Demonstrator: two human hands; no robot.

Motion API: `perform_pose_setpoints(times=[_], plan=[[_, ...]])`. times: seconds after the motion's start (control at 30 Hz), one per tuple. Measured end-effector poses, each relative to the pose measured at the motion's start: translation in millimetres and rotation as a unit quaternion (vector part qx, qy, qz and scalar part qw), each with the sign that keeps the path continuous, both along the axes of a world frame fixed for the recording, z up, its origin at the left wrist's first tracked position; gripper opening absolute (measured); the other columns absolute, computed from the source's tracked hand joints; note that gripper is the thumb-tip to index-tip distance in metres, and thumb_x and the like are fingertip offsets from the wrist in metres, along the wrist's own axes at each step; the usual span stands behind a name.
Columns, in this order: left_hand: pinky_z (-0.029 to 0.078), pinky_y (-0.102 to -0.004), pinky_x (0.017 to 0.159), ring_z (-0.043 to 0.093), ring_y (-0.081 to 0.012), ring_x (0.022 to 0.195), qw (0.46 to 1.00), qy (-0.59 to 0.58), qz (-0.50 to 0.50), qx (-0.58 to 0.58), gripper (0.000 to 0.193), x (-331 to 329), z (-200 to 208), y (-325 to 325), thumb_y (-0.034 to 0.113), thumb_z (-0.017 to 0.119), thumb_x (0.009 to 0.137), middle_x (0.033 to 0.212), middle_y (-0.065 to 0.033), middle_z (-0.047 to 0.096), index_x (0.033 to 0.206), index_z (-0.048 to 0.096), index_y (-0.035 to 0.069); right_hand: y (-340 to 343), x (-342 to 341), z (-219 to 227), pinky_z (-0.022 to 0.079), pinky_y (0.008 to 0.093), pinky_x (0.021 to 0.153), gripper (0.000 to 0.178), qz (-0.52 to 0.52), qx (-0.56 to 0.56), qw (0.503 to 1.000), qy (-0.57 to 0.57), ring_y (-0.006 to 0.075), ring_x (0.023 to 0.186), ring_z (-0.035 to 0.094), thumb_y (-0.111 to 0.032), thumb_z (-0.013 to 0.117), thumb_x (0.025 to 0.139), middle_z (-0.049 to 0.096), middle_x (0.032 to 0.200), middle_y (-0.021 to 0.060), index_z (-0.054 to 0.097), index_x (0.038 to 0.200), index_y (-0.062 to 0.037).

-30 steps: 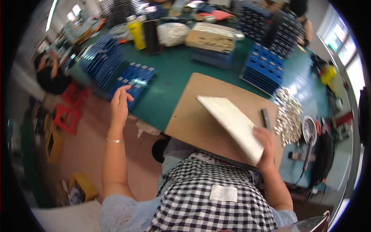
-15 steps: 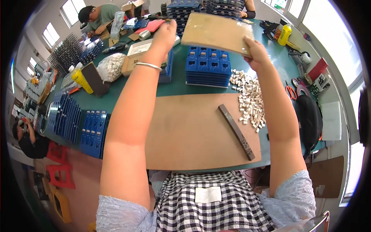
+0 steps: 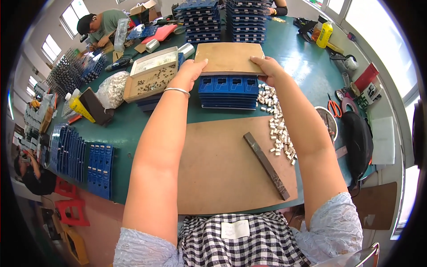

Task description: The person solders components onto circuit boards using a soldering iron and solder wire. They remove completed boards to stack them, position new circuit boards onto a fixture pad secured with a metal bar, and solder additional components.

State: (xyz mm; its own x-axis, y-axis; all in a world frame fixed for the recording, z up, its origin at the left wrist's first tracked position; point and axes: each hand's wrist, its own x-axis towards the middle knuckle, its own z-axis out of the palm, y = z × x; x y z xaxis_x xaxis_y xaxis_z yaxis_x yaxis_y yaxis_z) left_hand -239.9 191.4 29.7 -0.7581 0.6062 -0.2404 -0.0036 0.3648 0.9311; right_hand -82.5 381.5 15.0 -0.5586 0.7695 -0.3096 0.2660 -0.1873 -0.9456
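Observation:
My left hand and my right hand grip a flat tan board by its two sides. The board lies over the far part of a stack of blue circuit-board panels; whether it rests fully on them I cannot tell. The front row of cutouts on the top panel shows below the board's near edge. Small white connectors are strewn to the right of the stack, close to my right forearm. A dark brown bar lies slantwise on the large brown work sheet in front of me.
Left of the stack, a cardboard box holds small dark parts, beside a bag of white pieces. Tall stacks of blue panels stand behind. Orange scissors and a black pouch lie right. A person works at far left.
The board has come down and toward me onto the panel stack. My left hand, earlier apart near the box, now grips the board's left side. My right hand has kept its hold.

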Motion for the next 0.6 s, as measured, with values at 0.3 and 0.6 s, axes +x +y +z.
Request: perform_pose_setpoints(times=[0.3,0.6], plan=[[0.031,-0.0230,0.048,0.040,-0.0067,0.054,0.981,-0.113,-0.072,0.142,0.031,1.3,28.0,-33.0,0.041,0.065,0.085,0.070,0.0027,0.051,0.094,0.057,0.013,-24.2,20.5,46.8,0.052,0.0298,0.069,0.041,0.051,0.028,0.992,0.108,0.0132,0.083,0.062,-0.025,0.068,0.085,0.063,0.095,0.0074,0.052,0.116,-0.0040],[0.053,-0.0278,0.069,0.061,-0.0116,0.077,0.873,-0.206,0.096,0.432,0.032,79.4,21.2,-170.3,0.032,0.047,0.097,0.100,-0.0050,0.064,0.116,0.057,0.009,-149.4,56.0,81.6,0.055,0.0327,0.072,0.032,0.151,0.015,0.941,0.304,0.0197,0.084,0.066,-0.014,0.065,0.087,0.064,0.096,0.0139,0.053,0.108,0.0056]])
